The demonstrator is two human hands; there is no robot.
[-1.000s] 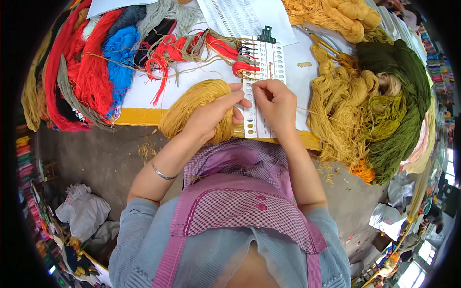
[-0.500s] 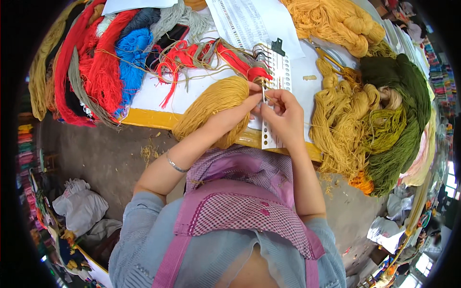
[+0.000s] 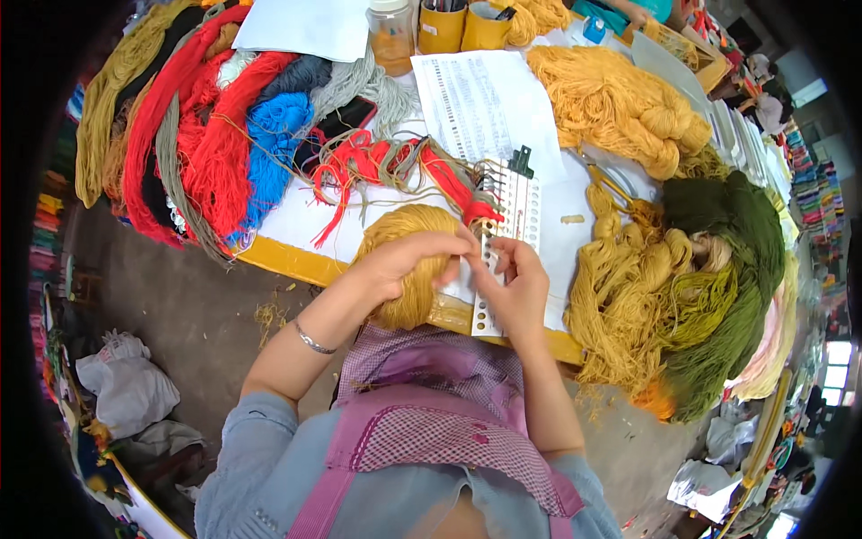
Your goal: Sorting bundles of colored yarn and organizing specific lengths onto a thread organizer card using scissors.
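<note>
A thick skein of golden-yellow yarn (image 3: 409,304) sits at the table's front edge, bunched under and around my left hand (image 3: 422,256). My left fingers are closed on it; the lower ones are blurred. At the left edge of a white card with punched holes (image 3: 485,319), my right hand (image 3: 516,292) is closed. Its thumb and fingertips meet the left fingertips there, and what they pinch is too small to make out. Red yarn (image 3: 476,214) and grey-brown strands are tied through holes farther up the card. A dark green clip (image 3: 521,162) grips its far end.
Red, blue, grey and tan skeins (image 3: 215,171) pile up at left. Gold skeins (image 3: 620,278) and dark green yarn (image 3: 732,269) lie at right, with orange-yellow yarn (image 3: 620,103) beyond. Printed paper (image 3: 485,99), a jar (image 3: 391,40) and yellow cups (image 3: 440,31) stand farther back.
The view has shifted, showing more of the table's far side. My left hand has turned further over the skein, its fingertips now meeting the right ones at the card's edge.
</note>
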